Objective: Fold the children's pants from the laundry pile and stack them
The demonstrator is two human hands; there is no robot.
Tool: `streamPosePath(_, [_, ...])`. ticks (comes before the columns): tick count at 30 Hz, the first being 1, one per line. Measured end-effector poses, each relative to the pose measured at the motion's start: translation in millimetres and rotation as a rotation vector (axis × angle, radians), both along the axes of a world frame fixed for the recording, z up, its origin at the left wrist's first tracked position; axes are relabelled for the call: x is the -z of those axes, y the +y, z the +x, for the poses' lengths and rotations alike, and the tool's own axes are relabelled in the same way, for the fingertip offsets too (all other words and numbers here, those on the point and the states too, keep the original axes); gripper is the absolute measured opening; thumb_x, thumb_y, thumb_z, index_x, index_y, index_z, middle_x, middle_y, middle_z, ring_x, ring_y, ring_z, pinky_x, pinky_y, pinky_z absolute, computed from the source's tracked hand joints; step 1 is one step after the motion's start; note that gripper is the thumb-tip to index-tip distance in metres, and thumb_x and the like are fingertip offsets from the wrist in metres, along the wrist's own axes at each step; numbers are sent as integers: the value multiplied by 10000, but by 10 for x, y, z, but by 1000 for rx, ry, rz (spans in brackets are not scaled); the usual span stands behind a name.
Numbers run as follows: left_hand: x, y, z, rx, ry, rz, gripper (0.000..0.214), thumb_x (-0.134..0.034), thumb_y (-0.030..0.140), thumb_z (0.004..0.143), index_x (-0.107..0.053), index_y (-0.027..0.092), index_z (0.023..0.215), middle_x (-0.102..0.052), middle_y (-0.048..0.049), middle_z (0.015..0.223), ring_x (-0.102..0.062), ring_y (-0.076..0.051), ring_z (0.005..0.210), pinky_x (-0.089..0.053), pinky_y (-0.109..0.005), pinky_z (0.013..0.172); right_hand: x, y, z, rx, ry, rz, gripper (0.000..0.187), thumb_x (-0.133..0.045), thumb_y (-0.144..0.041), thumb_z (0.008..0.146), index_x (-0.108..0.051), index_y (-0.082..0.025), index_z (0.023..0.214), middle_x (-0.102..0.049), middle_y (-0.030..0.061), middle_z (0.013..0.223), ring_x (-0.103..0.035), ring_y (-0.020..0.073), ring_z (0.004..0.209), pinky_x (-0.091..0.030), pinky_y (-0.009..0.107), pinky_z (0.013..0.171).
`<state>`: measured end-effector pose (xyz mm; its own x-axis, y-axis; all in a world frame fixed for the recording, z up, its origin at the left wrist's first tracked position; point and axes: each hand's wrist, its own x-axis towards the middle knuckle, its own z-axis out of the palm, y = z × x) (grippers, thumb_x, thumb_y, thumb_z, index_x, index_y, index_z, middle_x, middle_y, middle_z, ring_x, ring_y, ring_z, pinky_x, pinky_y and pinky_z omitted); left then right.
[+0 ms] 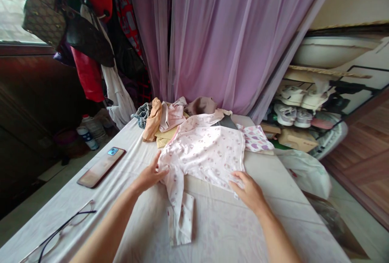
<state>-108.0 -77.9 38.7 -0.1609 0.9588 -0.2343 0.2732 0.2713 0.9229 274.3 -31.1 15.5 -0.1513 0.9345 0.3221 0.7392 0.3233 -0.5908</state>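
Observation:
A pale pink baby top [204,149] with a small print lies spread on the cloth-covered table [273,214], one long sleeve trailing toward me. My left hand [151,174] rests on the garment's left edge near the sleeve, fingers closed on the fabric. My right hand [247,190] presses on the lower right hem, fingers curled onto the cloth. Behind the top sits a heap of other small clothes [170,119] in tan, pink and grey.
A smartphone [101,167] lies at the left of the table, eyeglasses [65,226] nearer the front left edge. A mauve curtain [225,36] hangs behind. Bags and clothes hang at the left; a shoe rack [304,105] stands at the right.

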Motion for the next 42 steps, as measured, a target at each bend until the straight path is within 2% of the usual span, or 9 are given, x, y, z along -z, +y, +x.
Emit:
streamPosePath(3, [-109,-32,-105,212,2,-139,1038,-769,440,669,-239,248,1540,-596,57,668,-621,-163,638,-495,-267,614,108,-141,132,-72,-54,48,215,-595,-390,686,-659,-319,879,-710,50,968,-689,308,929,-562,454,831])
streamPosePath(9, [-289,-34,-51,492,-139,-327,577,-832,412,599,-711,272,1145,-633,22,627,-621,-160,571,-480,-249,542,198,-140,197,-136,-137,98,174,-539,-353,789,-703,-349,847,-712,51,998,-683,306,961,-551,475,856])
streamPosePath(17, [-401,218,-74,671,-212,-421,378,-867,360,594,-752,235,931,-675,9,686,-582,-101,484,-451,-202,466,213,-148,225,-146,-173,100,182,-538,-360,823,-711,-358,879,-720,41,1036,-672,290,990,-546,464,877])
streamPosePath(20, [-507,582,16,513,-375,-288,365,-844,333,651,-732,178,962,-682,-20,732,-587,-100,513,-479,-210,494,230,-139,239,-145,-183,89,200,-558,-360,822,-723,-297,915,-717,60,1039,-668,271,996,-536,446,889])
streamPosePath(23, [-501,951,237,36,-571,-43,351,-692,419,818,-687,146,1039,-701,-88,867,-658,-161,692,-560,-279,634,246,-137,245,-149,-200,96,224,-539,-339,853,-727,-256,944,-713,74,1049,-658,246,1005,-518,415,902])
streamPosePath(26, [-346,1106,433,-94,-549,-14,430,-595,428,892,-566,194,1252,-679,-93,1010,-670,-154,785,-572,-303,730,270,-146,253,-145,-213,111,216,-566,-329,841,-722,-255,970,-709,72,1068,-651,240,1013,-514,402,901])
streamPosePath(30, [-115,983,447,-141,-163,46,509,-594,293,882,-457,190,1361,-632,-110,1178,-665,-159,923,-549,-300,816,293,-150,256,-131,-216,125,253,-604,-327,805,-708,-238,1019,-705,79,1088,-645,249,1022,-510,408,902])
streamPosePath(36, [-33,757,257,-10,704,147,378,-664,307,817,-609,172,1166,-628,-150,1222,-538,-304,1193,-369,-402,1049,246,-138,194,-89,-207,136,249,-472,-304,880,-713,-246,901,-727,82,1013,-665,256,955,-510,423,883])
streamPosePath(42, [-92,675,204,33,1006,-9,263,-568,419,863,-644,189,965,-692,-142,1077,-622,-300,1031,-435,-355,860,180,-150,184,-78,-78,108,219,-474,-321,871,-692,-309,857,-743,48,952,-686,267,928,-534,401,848])
